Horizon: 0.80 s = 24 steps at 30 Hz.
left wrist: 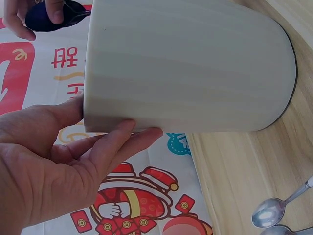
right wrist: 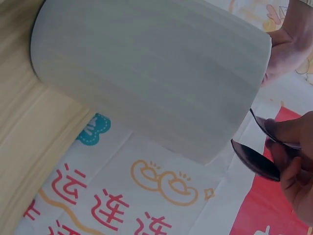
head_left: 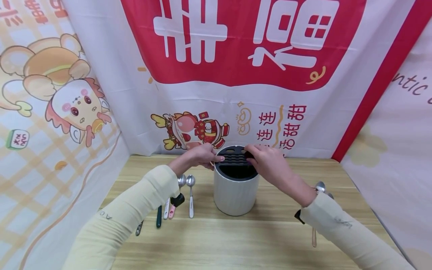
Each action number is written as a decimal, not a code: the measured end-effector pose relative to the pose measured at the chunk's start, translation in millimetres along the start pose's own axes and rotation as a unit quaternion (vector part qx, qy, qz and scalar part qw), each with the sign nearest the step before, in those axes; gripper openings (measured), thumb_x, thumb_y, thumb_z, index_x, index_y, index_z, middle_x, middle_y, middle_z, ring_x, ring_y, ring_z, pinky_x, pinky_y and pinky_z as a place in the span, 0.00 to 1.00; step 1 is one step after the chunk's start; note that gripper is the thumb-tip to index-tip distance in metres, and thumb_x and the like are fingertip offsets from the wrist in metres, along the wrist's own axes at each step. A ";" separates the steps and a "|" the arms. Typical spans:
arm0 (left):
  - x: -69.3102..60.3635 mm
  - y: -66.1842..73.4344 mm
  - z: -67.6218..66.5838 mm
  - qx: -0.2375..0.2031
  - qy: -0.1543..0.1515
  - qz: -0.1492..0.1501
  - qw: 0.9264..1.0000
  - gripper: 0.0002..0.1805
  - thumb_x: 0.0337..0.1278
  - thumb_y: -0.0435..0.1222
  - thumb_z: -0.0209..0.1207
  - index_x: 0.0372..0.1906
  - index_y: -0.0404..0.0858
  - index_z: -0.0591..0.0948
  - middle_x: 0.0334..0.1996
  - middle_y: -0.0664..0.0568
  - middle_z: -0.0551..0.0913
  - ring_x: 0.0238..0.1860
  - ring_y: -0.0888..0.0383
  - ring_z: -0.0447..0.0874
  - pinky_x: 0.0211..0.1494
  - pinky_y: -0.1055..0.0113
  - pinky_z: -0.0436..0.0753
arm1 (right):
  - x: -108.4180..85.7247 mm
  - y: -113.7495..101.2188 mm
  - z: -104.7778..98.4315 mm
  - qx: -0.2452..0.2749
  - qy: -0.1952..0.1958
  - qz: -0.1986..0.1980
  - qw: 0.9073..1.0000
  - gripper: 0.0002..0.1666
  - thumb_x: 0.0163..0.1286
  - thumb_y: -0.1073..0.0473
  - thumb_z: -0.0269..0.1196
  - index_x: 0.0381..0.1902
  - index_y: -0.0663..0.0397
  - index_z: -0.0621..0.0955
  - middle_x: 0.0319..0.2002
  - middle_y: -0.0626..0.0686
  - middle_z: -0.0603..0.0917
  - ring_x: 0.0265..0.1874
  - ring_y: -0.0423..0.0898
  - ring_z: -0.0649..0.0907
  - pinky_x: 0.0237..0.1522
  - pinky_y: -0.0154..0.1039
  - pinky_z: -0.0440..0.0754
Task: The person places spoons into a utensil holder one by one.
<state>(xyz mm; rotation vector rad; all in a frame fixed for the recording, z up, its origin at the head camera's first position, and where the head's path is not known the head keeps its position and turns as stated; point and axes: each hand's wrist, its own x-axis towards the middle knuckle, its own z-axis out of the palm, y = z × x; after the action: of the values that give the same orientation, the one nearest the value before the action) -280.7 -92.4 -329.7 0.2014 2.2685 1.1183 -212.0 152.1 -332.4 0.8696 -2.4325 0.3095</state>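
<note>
A white cylindrical utensil holder (head_left: 234, 193) with a black slotted top (head_left: 233, 159) stands upright on the wooden table. My left hand (head_left: 202, 153) grips its left rim, the thumb on top and the fingers against the outer wall, as the left wrist view (left wrist: 73, 156) also shows. At the right side of the top, my right hand (head_left: 270, 163) pinches dark spoons by their bowls. Two dark bowls show in the right wrist view, a broad spoon (right wrist: 257, 161) and a second spoon (right wrist: 266, 128) seen edge-on. In the left wrist view, a dark spoon's (left wrist: 41, 18) handle runs behind the holder's rim.
Left of the holder lie several spoons, among them a white-handled spoon (head_left: 191, 202), a dark green handle (head_left: 159, 217) and a pink handle (head_left: 172, 212). More spoons (head_left: 320, 186) lie at the right, partly under my right forearm. A printed cloth (head_left: 337, 123) hangs behind the table.
</note>
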 end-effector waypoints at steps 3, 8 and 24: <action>-0.1 -0.1 0.6 -0.002 0.000 0.001 1.000 0.16 0.70 0.40 0.58 0.39 0.29 0.87 0.22 0.53 0.83 0.28 0.57 0.80 0.38 0.69 0.87 | -1.2 1.8 -0.2 0.005 0.009 -0.002 1.000 0.15 0.63 0.61 0.71 0.47 0.54 0.82 0.38 0.55 0.88 0.34 0.52 0.88 0.35 0.47 0.88; -0.1 -0.7 1.4 -0.004 -0.002 0.003 1.000 0.16 0.70 0.39 0.58 0.40 0.28 0.86 0.22 0.53 0.82 0.28 0.58 0.80 0.35 0.71 0.86 | -1.9 7.6 -4.0 0.038 0.063 -0.012 0.997 0.14 0.62 0.67 0.70 0.46 0.58 0.82 0.36 0.56 0.87 0.30 0.52 0.87 0.33 0.46 0.88; 0.1 -0.5 0.6 0.002 0.005 -0.003 1.000 0.16 0.70 0.41 0.59 0.39 0.31 0.87 0.26 0.51 0.84 0.31 0.56 0.82 0.47 0.64 0.88 | -16.4 49.2 -37.7 0.071 0.136 0.055 0.987 0.11 0.61 0.74 0.65 0.41 0.61 0.83 0.35 0.58 0.88 0.26 0.48 0.85 0.23 0.42 0.84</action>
<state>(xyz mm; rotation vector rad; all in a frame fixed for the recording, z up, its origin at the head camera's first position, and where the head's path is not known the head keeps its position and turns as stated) -280.3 -92.3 -330.5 0.1903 2.2786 1.1134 -217.6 212.6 -311.9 0.7017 -2.2268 0.6072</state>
